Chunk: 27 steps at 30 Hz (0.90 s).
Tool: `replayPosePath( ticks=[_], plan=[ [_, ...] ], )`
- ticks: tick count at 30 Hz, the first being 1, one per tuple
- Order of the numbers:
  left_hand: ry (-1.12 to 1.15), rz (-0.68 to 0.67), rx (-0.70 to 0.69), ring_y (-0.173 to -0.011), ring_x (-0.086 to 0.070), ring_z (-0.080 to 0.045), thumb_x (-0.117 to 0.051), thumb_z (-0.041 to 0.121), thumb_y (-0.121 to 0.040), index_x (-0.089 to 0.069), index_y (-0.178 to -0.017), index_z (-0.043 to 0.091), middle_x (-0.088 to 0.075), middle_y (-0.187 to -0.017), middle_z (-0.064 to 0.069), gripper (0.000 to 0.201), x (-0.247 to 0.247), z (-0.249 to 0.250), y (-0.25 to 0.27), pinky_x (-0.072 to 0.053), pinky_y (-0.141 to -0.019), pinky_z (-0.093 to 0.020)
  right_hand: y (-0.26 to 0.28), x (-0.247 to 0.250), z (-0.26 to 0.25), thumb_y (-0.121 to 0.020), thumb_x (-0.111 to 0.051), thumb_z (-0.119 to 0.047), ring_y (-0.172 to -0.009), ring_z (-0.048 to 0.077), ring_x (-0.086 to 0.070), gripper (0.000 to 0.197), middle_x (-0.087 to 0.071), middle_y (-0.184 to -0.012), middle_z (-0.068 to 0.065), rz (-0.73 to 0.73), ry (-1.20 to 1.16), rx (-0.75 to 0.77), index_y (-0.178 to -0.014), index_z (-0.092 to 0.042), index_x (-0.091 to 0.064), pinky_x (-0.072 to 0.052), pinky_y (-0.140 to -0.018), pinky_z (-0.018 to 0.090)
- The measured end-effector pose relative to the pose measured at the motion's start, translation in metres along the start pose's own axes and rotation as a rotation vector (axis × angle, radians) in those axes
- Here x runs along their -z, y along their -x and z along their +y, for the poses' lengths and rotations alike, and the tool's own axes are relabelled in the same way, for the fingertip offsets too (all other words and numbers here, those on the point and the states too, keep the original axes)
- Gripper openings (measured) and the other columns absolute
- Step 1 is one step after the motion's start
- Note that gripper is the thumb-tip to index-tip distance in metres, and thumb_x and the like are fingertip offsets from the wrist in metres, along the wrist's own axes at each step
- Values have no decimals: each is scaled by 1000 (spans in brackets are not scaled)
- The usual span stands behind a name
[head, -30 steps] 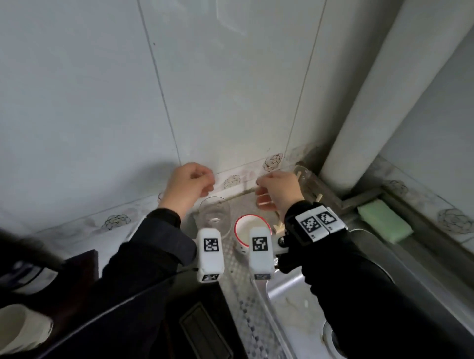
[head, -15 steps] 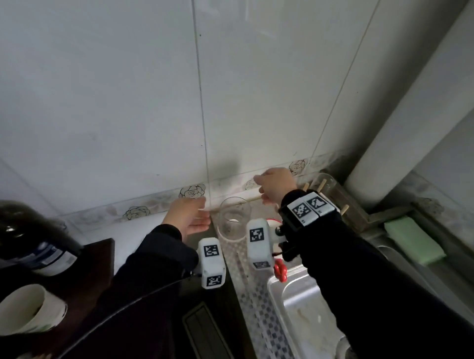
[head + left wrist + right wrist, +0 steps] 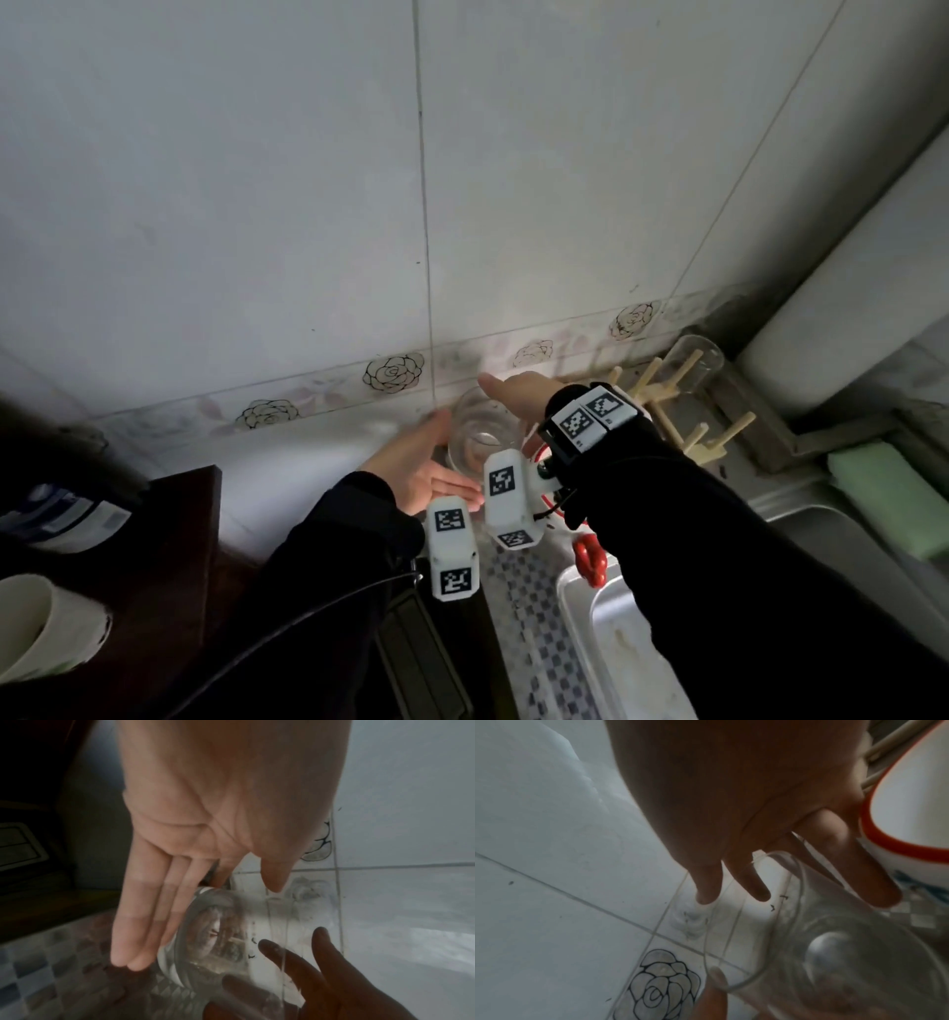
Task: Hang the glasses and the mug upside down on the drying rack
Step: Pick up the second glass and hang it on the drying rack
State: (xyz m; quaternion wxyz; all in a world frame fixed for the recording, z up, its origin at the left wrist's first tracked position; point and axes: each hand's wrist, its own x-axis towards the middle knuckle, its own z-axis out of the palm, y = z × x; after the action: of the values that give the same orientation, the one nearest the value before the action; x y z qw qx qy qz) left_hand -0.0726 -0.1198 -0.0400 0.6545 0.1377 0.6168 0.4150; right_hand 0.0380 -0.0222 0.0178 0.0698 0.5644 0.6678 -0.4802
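Observation:
A clear glass (image 3: 480, 431) stands upright on the checkered mat by the wall. My left hand (image 3: 426, 457) lies flat-fingered at its left side, its fingers (image 3: 144, 912) straight along the base of the glass (image 3: 231, 933). My right hand (image 3: 513, 393) reaches over the glass's right side with straight fingers (image 3: 754, 882); through the glass (image 3: 808, 933) nothing is gripped. A white mug with a red rim (image 3: 911, 801) sits just right of it, mostly hidden in the head view. The wooden drying rack (image 3: 672, 406) stands further right with one glass (image 3: 701, 360) upside down on a peg.
A steel sink (image 3: 631, 642) lies at the lower right, with a green sponge (image 3: 883, 493) on its rim. A thick white pipe (image 3: 847, 308) runs up the corner. At the left are a dark bottle (image 3: 61, 509) and a white cup (image 3: 41, 627).
Both hands were curled near the wall; now their fingers are straight and they flank the upright glass. The left hand has come right toward the glass.

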Motion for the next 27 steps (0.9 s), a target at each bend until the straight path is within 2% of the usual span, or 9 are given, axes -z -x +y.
replayPosePath(
  ticks=[4, 7, 11, 13, 16, 18, 20, 24, 27],
  plan=[
    [-13, -33, -2, -68, -71, -31, -29, 58, -90, -28, -137, 7, -66, -90, -30, 69, -5, 1, 1, -55, -45, -31, -5, -1, 0, -92, -36, -54, -113, 37, -60, 65, -57, -132, 18, -24, -44, -22, -135, -6, -45, -45, -101, 47],
    [-34, -52, -57, -69, -73, -28, -29, 56, -90, -33, -134, 7, -69, -91, -27, 66, -6, 1, -2, -56, -48, -29, -5, -1, 0, -93, -35, -53, -116, 35, -58, 66, -56, -134, 18, -14, -17, -5, -135, -4, -46, -45, -101, 42],
    [-12, -48, -117, -63, -72, -26, -28, 50, -94, -41, -117, 17, -73, -65, -17, 43, -3, 4, -2, -56, -47, -27, -1, 1, -4, -95, -30, -50, -117, 36, -58, 64, -55, -135, 19, -5, 39, 55, -131, -2, -48, -44, -99, 41],
    [10, -54, -123, -75, -73, -31, -34, 52, -91, -41, -116, 19, -72, -84, -25, 41, -3, 9, 4, -58, -54, -30, 4, 2, -7, -95, -28, -49, -117, 38, -57, 63, -51, -138, 18, 13, 56, 98, -132, -2, -48, -43, -102, 42],
    [32, -54, -145, -87, -70, -37, -46, 53, -87, -46, -121, 10, -65, -106, -31, 54, -2, 17, 12, -59, -60, -31, 11, 6, -7, -96, -28, -47, -113, 38, -59, 60, -53, -134, 18, 46, 23, 171, -127, -1, -52, -43, -100, 41],
    [50, -70, -164, -87, -70, -37, -51, 50, -86, -49, -120, 11, -65, -106, -31, 52, -1, 23, 18, -60, -62, -31, 18, 10, -7, -96, -28, -48, -95, 33, -66, 58, -55, -130, 15, 50, -37, 189, -124, -4, -53, -47, -77, 33],
    [32, -91, -201, -93, -68, -39, -54, 49, -84, -52, -117, 14, -65, -108, -30, 48, -1, 31, 21, -60, -69, -34, 27, 17, -7, -96, -29, -49, -73, 25, -65, 56, -56, -124, 13, 70, -84, 212, -121, -6, -52, -40, -58, 25],
    [-7, -162, -280, -101, -65, -39, -61, 44, -81, -53, -122, 18, -66, -114, -23, 50, -10, 49, 27, -54, -87, -43, 37, 37, -1, -94, -35, -48, -83, 24, -52, 44, -53, -100, 10, 148, -176, 290, -100, -7, -50, -37, -61, 27],
    [-54, -168, -323, -95, -66, -36, -70, 37, -72, -40, -130, 25, -62, -119, -19, 66, -27, 64, 34, -57, -77, -39, 44, 52, 6, -89, -47, -50, -74, 26, -56, 36, -54, -86, 9, 186, -316, 263, -78, -17, -42, -47, -64, 34]
  ],
)
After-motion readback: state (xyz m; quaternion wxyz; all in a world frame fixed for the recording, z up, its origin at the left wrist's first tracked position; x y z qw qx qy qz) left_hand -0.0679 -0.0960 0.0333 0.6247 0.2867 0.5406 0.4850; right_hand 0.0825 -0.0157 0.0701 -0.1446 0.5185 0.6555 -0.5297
